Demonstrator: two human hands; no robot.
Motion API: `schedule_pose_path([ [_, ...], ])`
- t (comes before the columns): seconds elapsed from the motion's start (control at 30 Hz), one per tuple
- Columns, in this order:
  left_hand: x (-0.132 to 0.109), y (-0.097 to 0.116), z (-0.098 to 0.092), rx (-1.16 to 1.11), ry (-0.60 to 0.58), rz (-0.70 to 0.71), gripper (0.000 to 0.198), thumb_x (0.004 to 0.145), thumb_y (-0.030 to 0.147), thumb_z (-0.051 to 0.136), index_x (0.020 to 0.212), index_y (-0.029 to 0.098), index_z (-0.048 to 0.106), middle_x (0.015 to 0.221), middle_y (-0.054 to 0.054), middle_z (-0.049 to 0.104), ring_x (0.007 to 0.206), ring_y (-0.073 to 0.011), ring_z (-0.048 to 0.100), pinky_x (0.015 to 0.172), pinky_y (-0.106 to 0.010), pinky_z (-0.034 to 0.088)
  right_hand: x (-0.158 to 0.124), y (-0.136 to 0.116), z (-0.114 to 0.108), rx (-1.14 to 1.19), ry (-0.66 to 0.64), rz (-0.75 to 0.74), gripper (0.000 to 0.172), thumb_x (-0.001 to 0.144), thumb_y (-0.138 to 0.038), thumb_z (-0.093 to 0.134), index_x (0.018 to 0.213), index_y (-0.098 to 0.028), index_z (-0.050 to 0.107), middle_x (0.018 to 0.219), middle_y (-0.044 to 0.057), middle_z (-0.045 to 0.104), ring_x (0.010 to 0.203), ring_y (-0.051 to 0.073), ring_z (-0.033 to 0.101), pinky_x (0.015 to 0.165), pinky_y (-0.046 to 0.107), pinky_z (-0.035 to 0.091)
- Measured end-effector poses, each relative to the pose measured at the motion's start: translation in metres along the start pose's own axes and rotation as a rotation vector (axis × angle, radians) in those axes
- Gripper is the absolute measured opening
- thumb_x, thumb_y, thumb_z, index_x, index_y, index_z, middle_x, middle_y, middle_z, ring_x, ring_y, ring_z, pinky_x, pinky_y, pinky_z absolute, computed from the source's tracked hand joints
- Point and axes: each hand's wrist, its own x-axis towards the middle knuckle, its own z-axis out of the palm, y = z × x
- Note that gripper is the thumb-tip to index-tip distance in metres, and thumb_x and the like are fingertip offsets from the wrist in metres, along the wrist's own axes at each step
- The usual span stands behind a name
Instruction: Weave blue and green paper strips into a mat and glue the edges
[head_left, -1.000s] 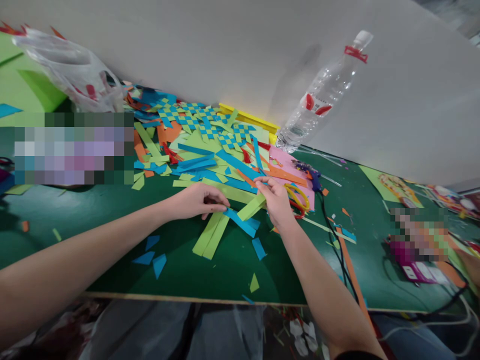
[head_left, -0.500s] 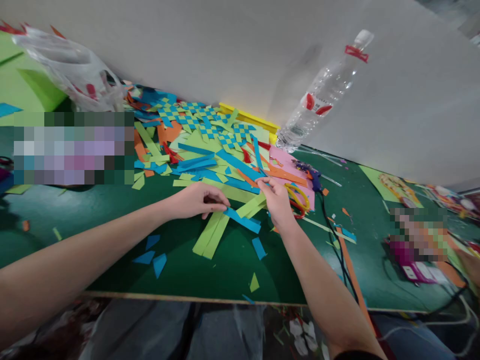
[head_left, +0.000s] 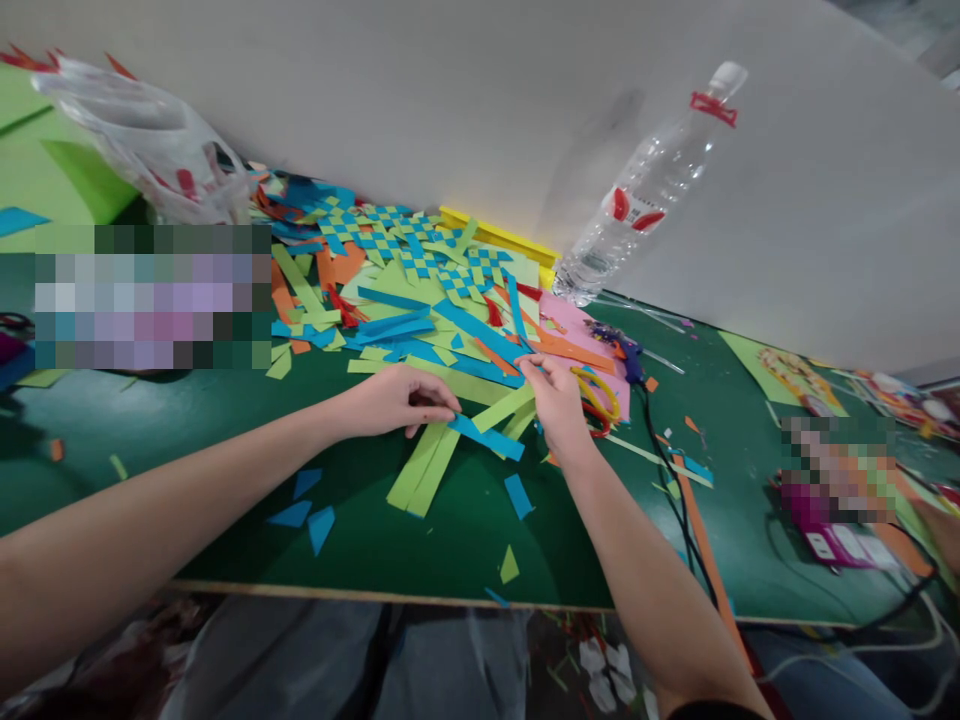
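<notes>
My left hand (head_left: 401,402) rests over the table with thumb and fingers pinched at the left end of a blue paper strip (head_left: 491,437). Two light green paper strips (head_left: 424,470) run out side by side from under that hand toward me. My right hand (head_left: 553,398) is closed, its thumb and forefinger pinching the upper end of a light green strip (head_left: 504,406) that slants down-left to the blue one. Another green strip passes by the blue strip's right part. The fingertips hide where the strips cross.
Woven blue-green paper pieces (head_left: 390,235) and loose strips heap up behind my hands. Scissors with yellow handles (head_left: 600,390) lie right of my right hand, beside a black cord (head_left: 664,460). A plastic bottle (head_left: 645,190) stands by the wall; a plastic bag (head_left: 157,140) sits back left.
Near the right hand, the green strips have shifted slightly apart, and less green covers the blue strip's right part. Both hands stay almost in place.
</notes>
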Motion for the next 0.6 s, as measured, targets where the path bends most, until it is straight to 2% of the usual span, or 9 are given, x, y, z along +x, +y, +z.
schedule_pose_path([
  [0.13,0.0001,-0.0002,0.0009,0.007,0.009,-0.003,0.026,0.083,0.039,0.063,0.095,0.017,0.071,0.060,0.003,0.064,0.045,-0.0079,0.057,0.049,-0.018,0.043,-0.0016,-0.0009,0.0004,0.058,-0.053,-0.008,0.024,0.079,-0.044,0.060,0.086,-0.021,0.066,0.055,-0.006,0.041,0.047,0.008,0.029,0.046,0.024,0.021],
  [0.37,0.0015,-0.0022,0.0012,0.011,0.010,0.003,0.027,0.084,0.041,0.063,0.095,0.018,0.071,0.062,0.002,0.065,0.045,-0.0074,0.057,0.049,-0.018,0.043,-0.0048,-0.0022,0.0011,0.165,-0.171,-0.020,0.025,0.081,-0.045,0.061,0.092,-0.022,0.064,0.056,-0.006,0.039,0.047,0.008,0.031,0.047,0.024,0.022],
  [0.6,0.0022,-0.0015,0.0017,-0.011,0.009,0.004,0.024,0.084,0.038,0.064,0.095,0.018,0.070,0.067,0.002,0.066,0.045,-0.0065,0.057,0.047,-0.017,0.042,-0.0086,-0.0053,0.0011,0.178,-0.354,-0.111,0.028,0.085,-0.045,0.061,0.101,-0.022,0.063,0.058,-0.005,0.046,0.055,0.011,0.044,0.054,0.025,0.031],
])
